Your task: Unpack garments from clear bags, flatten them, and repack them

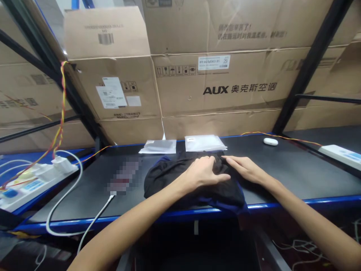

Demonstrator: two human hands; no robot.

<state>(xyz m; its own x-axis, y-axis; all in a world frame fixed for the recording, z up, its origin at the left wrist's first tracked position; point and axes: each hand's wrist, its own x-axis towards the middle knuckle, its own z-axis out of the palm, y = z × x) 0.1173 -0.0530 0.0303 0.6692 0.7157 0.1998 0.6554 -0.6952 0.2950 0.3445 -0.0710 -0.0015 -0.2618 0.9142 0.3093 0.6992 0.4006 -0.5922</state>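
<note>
A black cloth garment point(166, 177) with dark blue parts lies bunched on the dark tabletop, its near side hanging over the blue front edge. My left hand point(204, 171) rests on top of it, thumb stretched out to the right and apart from the fingers. Those fingers bend over the cloth, so their tips are partly hidden. At the garment's right side is my right hand point(245, 167), its fingers stretched toward the left hand and the tips touching the fabric. No firm grip on the cloth shows in either hand.
Two flat, whitish plastic packets point(158, 146) point(205, 143) lie behind the garment. A blurred phone-like object point(124, 178) with a white cable is at left. Power strips point(36, 182) point(342, 156) flank the table. A small white case point(270, 142) sits at right; cardboard point(180, 86) stands behind.
</note>
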